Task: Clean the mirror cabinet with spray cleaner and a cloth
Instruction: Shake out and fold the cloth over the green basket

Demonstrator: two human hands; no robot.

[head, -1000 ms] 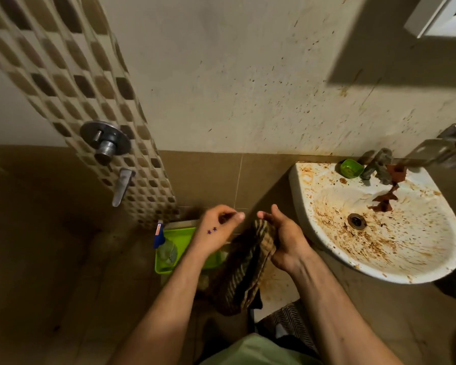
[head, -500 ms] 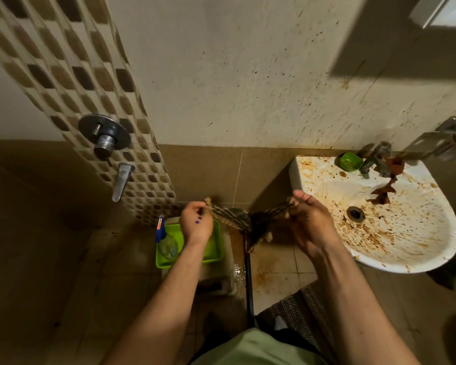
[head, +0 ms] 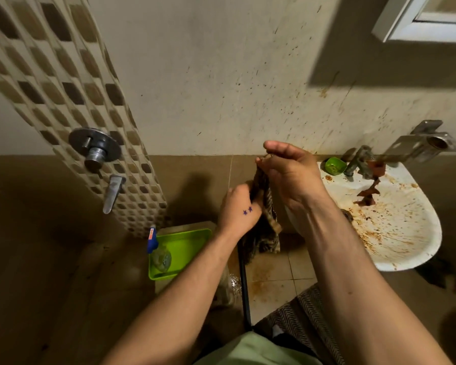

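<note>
A dark striped cloth (head: 264,233) hangs between my two hands in front of the wall. My right hand (head: 287,177) pinches its top end, raised at the level of the sink rim. My left hand (head: 238,209), marked with two small blue stars, grips the cloth lower down, its fingers wrapped round the middle. A clear spray bottle with a blue head (head: 158,252) stands in a green tray (head: 192,243) on the floor, left of my left arm. The white corner of the mirror cabinet (head: 421,19) shows at the top right.
A white sink (head: 406,227), stained brown, hangs on the wall at right, with a tap (head: 358,160) and a small green cup (head: 334,165) at its back rim. A metal wall bracket (head: 427,144) juts out above it. A shower valve (head: 95,150) and spout (head: 112,192) sit on the mosaic strip at left.
The cloth was stretched sideways between my hands half a second ago; now my right hand has lifted its end and my left hand has moved in below it, so the cloth hangs down.
</note>
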